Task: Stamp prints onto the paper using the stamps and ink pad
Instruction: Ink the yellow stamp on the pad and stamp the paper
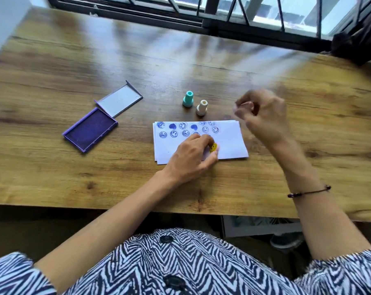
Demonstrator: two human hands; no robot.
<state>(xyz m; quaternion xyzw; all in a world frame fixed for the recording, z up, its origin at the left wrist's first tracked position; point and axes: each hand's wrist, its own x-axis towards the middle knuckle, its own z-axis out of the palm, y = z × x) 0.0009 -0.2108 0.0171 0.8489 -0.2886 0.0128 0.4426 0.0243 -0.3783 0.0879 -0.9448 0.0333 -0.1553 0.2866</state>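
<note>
My left hand point(193, 156) grips the yellow stamp point(213, 147), pressed on the paper point(229, 143) mid-table point(74, 60), below 2 rows of prints. Right hand point(263, 116) blurred, curled, can't tell if holding anything. Press straight down, no rocking, then re-ink at ink pad point(90, 129).

The person wears a short-sleeved shirt point(193, 262) in a black-and-white zigzag print with dark buttons point(166, 238), and a thin dark cord bracelet point(309, 192).

A wooden table point(52, 177) fills the frame. On it lie an open purple ink pad point(90, 129) at left centre, its lid point(119, 99) just above, two upright stamps point(188, 99) near the middle, and stamped paper point(229, 141) below them.
</note>
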